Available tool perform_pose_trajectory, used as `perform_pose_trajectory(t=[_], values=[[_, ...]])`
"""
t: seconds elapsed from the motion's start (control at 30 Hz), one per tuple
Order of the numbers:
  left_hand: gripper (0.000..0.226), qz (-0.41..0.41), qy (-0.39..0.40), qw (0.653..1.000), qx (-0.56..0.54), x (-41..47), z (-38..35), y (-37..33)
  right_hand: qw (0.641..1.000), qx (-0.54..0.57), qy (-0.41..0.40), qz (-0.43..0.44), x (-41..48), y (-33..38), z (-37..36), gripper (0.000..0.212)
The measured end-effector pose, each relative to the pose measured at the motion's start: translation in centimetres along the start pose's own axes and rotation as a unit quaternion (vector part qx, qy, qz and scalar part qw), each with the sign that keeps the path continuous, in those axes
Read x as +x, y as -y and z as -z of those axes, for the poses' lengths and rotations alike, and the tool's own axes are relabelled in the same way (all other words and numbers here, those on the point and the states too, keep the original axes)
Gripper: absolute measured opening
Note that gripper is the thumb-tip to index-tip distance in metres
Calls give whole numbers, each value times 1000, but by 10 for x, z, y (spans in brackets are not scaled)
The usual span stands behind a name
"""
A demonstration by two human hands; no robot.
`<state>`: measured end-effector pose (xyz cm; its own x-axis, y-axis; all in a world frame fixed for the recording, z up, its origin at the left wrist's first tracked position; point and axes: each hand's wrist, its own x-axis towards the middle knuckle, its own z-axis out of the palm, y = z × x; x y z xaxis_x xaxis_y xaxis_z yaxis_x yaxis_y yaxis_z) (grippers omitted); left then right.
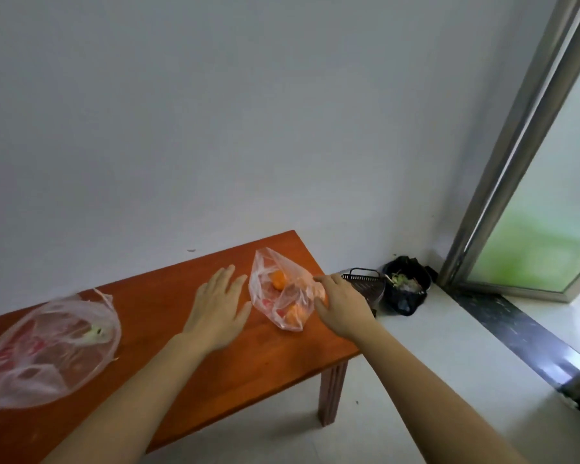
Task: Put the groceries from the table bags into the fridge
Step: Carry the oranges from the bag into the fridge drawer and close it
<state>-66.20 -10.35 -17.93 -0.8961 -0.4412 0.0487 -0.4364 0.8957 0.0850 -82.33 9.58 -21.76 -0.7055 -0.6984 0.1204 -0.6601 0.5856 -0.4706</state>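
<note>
head view, angled down, table (241, 373) near

Both your bare forearms (141, 380) reach forward from the lower edge, roughly parallel, palms turned down. Your left hand (220, 306) is held flat just left of the clear plastic bag of oranges (292, 296), fingers straight and fanned apart (a narrow gap shows between thumb and bag). Your right hand (340, 304) lies against that bag's right side, index finger along its upper part, thumb lower down, the fingers only lightly bent.
</note>
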Motion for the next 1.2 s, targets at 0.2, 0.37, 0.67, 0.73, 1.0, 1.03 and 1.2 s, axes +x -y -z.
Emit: perform_pose_trajectory(t=[0.2,0.37,0.67,0.73,1.0,1.03,1.2], values=[[56,-84,60,993,-57,129,-61,49,994,54,62,-68,97,3,-76,39],[53,-154,151,964,-155,208,-105,76,963,154,145,-166,160,7,-140,40],[48,-176,264,920,-229,303,-192,71,932,99,79,-341,217,-53,-174,33],[50,-175,261,927,-204,318,-208,66,932,73,99,-342,226,-65,-175,39],[78,-240,275,930,-49,352,-251,53,927,-70,169,-328,242,-89,-210,72],[83,-236,279,929,-52,355,-256,52,927,-73,168,-329,245,-91,-214,77],[94,-218,255,939,-78,355,-278,52,932,-55,119,-338,256,-99,-228,81]])
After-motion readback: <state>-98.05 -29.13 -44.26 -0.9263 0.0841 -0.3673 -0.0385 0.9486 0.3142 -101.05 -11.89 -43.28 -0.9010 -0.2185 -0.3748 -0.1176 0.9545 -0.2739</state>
